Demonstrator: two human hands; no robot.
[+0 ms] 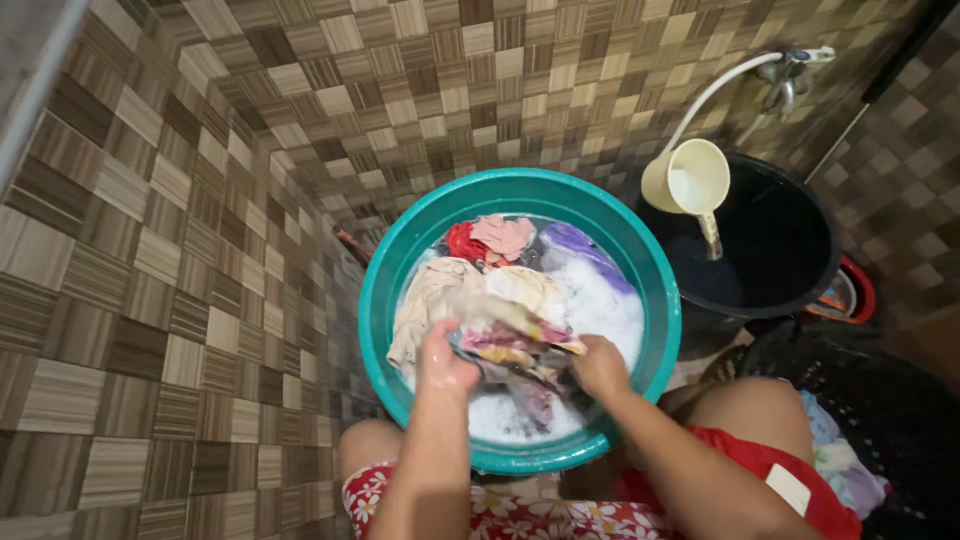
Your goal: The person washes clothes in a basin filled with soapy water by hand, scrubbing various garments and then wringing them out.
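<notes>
while i am watching through the head camera, which is looking straight down, both bare hands are working inside a round teal basin [375,300] sitting on a brown checkered tile floor [150,300]. the left hand [443,362] is clenching one end of a wet patterned cloth [510,335] in cream, pink and yellow, and the right hand [600,366] is gripping the other end, fingers curled tight into the fabric. the cloth is bunching between the hands, just above white soapy water [600,305] at the near side of the basin. more laundry is soaking behind it: a beige garment [430,290], a red piece [462,242], a pale pink piece [505,235] and a purple one [580,255]. to the right, a dark bucket [800,260] of water is standing just beside the basin, with a cream plastic dipper [690,178] resting on its rim and a white hose [715,92] leading up to a wall tap [790,70]. as i am judging it, suds could be slopping over the near rim if the cloth is tugged hard, since the hands are working close to that edge, and the tiles could be turning slippery.
</notes>
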